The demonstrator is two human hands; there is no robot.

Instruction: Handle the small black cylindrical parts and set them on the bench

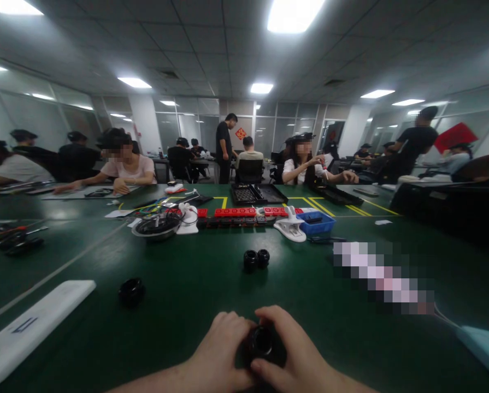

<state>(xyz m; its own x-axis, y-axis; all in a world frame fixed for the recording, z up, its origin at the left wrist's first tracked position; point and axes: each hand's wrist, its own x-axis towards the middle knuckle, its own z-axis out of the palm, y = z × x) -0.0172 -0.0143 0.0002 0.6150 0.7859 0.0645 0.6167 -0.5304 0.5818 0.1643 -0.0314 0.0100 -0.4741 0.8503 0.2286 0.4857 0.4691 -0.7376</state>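
Note:
Near the front edge of the green table, my left hand (223, 349) and my right hand (291, 346) close from both sides round a black ring-shaped part (263, 341). Its round opening faces up towards the camera. Two similar black parts (251, 261) stand side by side farther up the table. Another black part (131, 292) sits to the left, apart from my hands.
A white long device (39, 330) lies at the left. Behind are a tray of cables (156, 225), red blocks (236, 212), a white clamp (291, 226) and a blue basket (318, 222). Light blue object (484, 349) at right. People sit across the table.

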